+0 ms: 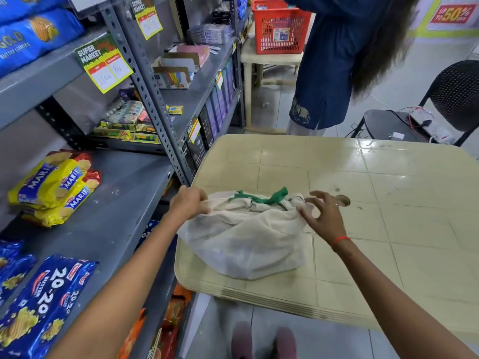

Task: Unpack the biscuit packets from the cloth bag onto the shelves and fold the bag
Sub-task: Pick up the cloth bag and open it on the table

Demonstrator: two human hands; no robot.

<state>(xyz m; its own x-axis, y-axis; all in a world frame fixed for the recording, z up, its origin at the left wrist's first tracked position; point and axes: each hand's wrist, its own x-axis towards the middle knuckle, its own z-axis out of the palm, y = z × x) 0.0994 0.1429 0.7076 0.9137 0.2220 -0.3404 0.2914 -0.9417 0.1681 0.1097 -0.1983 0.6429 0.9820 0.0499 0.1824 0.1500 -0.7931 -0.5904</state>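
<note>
Cloth bag: I see the cloth bag (243, 242) lying slumped on the desk (363, 203), stretched between my 2 grips, its green handles (261, 198) bunched at the mouth on the far side of both grips.
Left grip: my left hand (190, 202) is pressed together on the bag's rim, pinching a fold of cloth at the mouth's left end.
Right grip: my right hand (322, 216) pinches the rim's right end with thumb and forefinger; the other fingers (320, 194) are spread and lifted off the cloth.
Bag contents: I cannot tell what is inside; the cloth hides it.
Shelf: left of my left grip stands the grey shelf (116, 203), carrying yellow Marie packets (55, 186) and, nearer to me, a blue 20-20 packet (45, 301).
Beyond the desk: another person in a blue top (334, 60) stands well apart from both grips, by a red basket (280, 29).
</note>
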